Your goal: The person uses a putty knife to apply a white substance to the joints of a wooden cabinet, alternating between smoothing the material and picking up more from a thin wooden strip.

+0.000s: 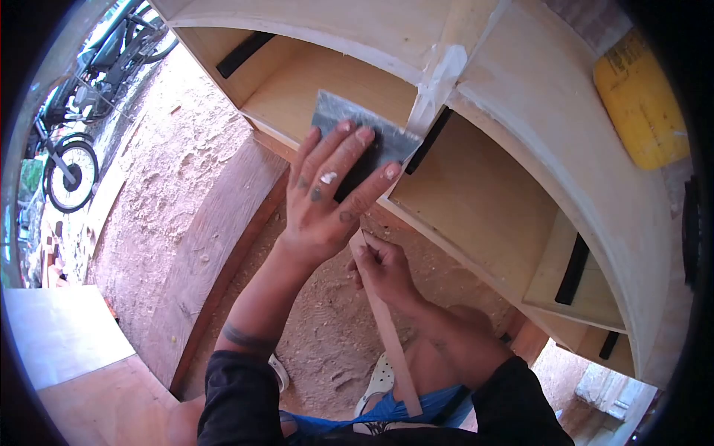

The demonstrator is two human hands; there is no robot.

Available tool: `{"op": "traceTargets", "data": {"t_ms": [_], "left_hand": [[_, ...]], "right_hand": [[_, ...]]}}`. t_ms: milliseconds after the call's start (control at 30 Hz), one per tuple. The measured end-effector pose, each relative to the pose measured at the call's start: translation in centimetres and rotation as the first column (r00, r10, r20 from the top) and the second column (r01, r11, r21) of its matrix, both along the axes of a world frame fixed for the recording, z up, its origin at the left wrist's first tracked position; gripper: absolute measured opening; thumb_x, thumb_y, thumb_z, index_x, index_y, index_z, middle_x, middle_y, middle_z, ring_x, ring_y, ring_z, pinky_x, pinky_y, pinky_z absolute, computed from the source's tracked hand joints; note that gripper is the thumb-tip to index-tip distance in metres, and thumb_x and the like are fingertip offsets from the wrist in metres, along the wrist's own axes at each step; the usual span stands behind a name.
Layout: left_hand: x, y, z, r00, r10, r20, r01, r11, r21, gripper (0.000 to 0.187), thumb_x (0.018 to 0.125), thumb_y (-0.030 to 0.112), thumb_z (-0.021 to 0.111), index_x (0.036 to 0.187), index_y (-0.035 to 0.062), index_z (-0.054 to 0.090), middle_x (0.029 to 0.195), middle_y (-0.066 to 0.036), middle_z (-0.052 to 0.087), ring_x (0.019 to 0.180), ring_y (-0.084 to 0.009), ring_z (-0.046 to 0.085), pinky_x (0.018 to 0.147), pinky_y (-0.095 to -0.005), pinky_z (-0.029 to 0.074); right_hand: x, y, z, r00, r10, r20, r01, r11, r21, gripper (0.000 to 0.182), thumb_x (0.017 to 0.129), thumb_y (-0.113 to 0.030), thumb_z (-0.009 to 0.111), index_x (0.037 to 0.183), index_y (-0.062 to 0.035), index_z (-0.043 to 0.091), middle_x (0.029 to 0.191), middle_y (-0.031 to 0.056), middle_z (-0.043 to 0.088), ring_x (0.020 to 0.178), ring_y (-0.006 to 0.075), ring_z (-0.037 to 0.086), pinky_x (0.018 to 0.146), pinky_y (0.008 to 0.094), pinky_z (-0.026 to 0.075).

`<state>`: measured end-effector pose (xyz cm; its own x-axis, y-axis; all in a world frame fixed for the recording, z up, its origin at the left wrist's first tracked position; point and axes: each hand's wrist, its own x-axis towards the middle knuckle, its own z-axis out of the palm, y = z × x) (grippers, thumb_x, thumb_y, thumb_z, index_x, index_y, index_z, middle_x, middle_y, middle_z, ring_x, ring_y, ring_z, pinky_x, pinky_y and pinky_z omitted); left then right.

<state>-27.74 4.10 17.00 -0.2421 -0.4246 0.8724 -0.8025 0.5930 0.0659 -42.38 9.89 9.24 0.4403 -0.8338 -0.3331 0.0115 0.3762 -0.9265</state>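
My left hand [323,197] is closed on a broad, flat putty knife [362,117], its fingers laid along the grey blade. The blade's far edge comes up to the white-smeared joint [440,83] of a wooden cabinet, overlapping it in this view. White paste marks one finger of this hand. Just below, my right hand [387,271] grips a thin wooden strip [390,327] near its upper end. The strip slants down in front of my leg. Open compartments with dark rails show in the cabinet [476,193] beside both hands.
A yellow plastic container [641,100] rests on the cabinet at the upper right. A wooden plank [216,223] lies on the sandy ground to the left, near light panels [71,334]. Motorcycles [71,172] stand at the upper left.
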Motion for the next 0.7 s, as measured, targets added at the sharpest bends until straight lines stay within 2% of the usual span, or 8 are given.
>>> {"op": "traceTargets", "data": {"t_ms": [167, 200, 333, 433, 467, 567, 600, 700], "left_hand": [[-0.1, -0.7, 4.3, 0.999, 0.031, 0.034, -0.027, 0.993, -0.115, 0.038, 0.075, 0.016, 0.063, 0.113, 0.0241, 0.063, 0.122, -0.008, 0.055, 0.114, -0.0272, 0.052, 0.1, -0.0448, 0.034], [-0.2, -0.1, 5.1, 0.998, 0.019, 0.064, -0.018, 1.0, -0.023, 0.042, 0.072, 0.005, 0.063, 0.112, 0.0187, 0.062, 0.121, -0.014, 0.055, 0.114, -0.0335, 0.052, 0.098, -0.0495, 0.037], [-0.3, -0.5, 2.0, 0.997, 0.005, 0.074, -0.007, 1.0, 0.028, 0.046, 0.073, 0.015, 0.063, 0.117, 0.0258, 0.059, 0.126, -0.005, 0.051, 0.117, -0.0259, 0.049, 0.102, -0.0464, 0.033], [0.2, 0.4, -0.2, 0.992, -0.014, 0.124, -0.007, 0.986, 0.168, 0.045, 0.073, 0.014, 0.061, 0.117, 0.0261, 0.059, 0.127, -0.005, 0.05, 0.118, -0.0249, 0.048, 0.103, -0.0465, 0.033], [0.5, 0.9, -0.5, 0.989, -0.03, 0.147, -0.002, 0.976, 0.217, 0.049, 0.073, 0.004, 0.059, 0.118, 0.0228, 0.059, 0.124, -0.008, 0.052, 0.117, -0.0268, 0.049, 0.101, -0.0449, 0.036], [0.7, 1.6, -1.3, 0.974, -0.049, -0.222, 0.116, 0.947, 0.301, 0.059, 0.069, -0.01, 0.054, 0.122, 0.0159, 0.056, 0.12, -0.013, 0.055, 0.114, -0.0324, 0.051, 0.098, -0.0415, 0.04], [0.6, 2.4, -0.4, 0.913, -0.044, -0.405, 0.204, 0.909, 0.363, 0.066, 0.065, -0.018, 0.044, 0.126, 0.0059, 0.051, 0.121, -0.016, 0.055, 0.113, -0.0302, 0.054, 0.095, -0.0354, 0.042], [0.1, 3.8, 0.9, 0.51, 0.08, -0.857, 0.556, 0.729, 0.399, 0.065, 0.067, -0.017, 0.04, 0.129, -0.0007, 0.046, 0.124, -0.015, 0.054, 0.114, -0.0219, 0.053, 0.095, -0.0306, 0.04]], "right_hand": [[0.3, 0.1, 0.0, 1.0, 0.002, 0.022, -0.003, 1.0, 0.024, 0.03, 0.094, -0.011, 0.041, 0.119, 0.0021, 0.051, 0.071, 0.0053, 0.058, 0.053, 0.0063, 0.053, 0.048, 0.0223, 0.048], [0.4, 0.1, 0.1, 1.0, 0.003, 0.025, -0.004, 1.0, 0.027, 0.03, 0.094, -0.011, 0.041, 0.119, 0.0021, 0.051, 0.072, 0.0053, 0.058, 0.053, 0.0063, 0.053, 0.048, 0.0223, 0.048], [0.3, 0.2, 0.1, 0.999, 0.005, 0.036, -0.005, 1.0, 0.022, 0.028, 0.095, -0.015, 0.043, 0.115, 0.0031, 0.052, 0.072, 0.0061, 0.058, 0.054, 0.007, 0.053, 0.05, 0.0235, 0.048], [0.2, 0.3, 0.3, 1.0, 0.001, 0.017, -0.002, 1.0, 0.018, 0.029, 0.095, -0.015, 0.043, 0.117, 0.0024, 0.052, 0.072, 0.0057, 0.057, 0.054, 0.0073, 0.053, 0.05, 0.0234, 0.048], [0.2, 0.3, 0.3, 1.0, 0.004, 0.01, -0.004, 1.0, 0.01, 0.029, 0.095, -0.015, 0.043, 0.117, 0.0023, 0.052, 0.072, 0.0056, 0.057, 0.054, 0.0074, 0.053, 0.05, 0.0233, 0.048], [0.2, 0.3, 0.3, 1.0, 0.005, -0.001, -0.005, 1.0, -0.008, 0.029, 0.096, -0.014, 0.042, 0.118, 0.0021, 0.051, 0.072, 0.0055, 0.057, 0.054, 0.0074, 0.053, 0.05, 0.0232, 0.048], [0.3, 0.3, 0.2, 1.0, 0.001, 0.0, -0.001, 1.0, -0.006, 0.029, 0.096, -0.014, 0.042, 0.118, 0.0021, 0.051, 0.072, 0.0054, 0.057, 0.054, 0.0073, 0.053, 0.05, 0.0232, 0.048], [0.5, 0.4, 0.2, 1.0, 0.006, 0.01, -0.006, 1.0, -0.011, 0.029, 0.095, -0.014, 0.042, 0.118, 0.0023, 0.051, 0.072, 0.0053, 0.057, 0.054, 0.0069, 0.054, 0.05, 0.0231, 0.049]]}}
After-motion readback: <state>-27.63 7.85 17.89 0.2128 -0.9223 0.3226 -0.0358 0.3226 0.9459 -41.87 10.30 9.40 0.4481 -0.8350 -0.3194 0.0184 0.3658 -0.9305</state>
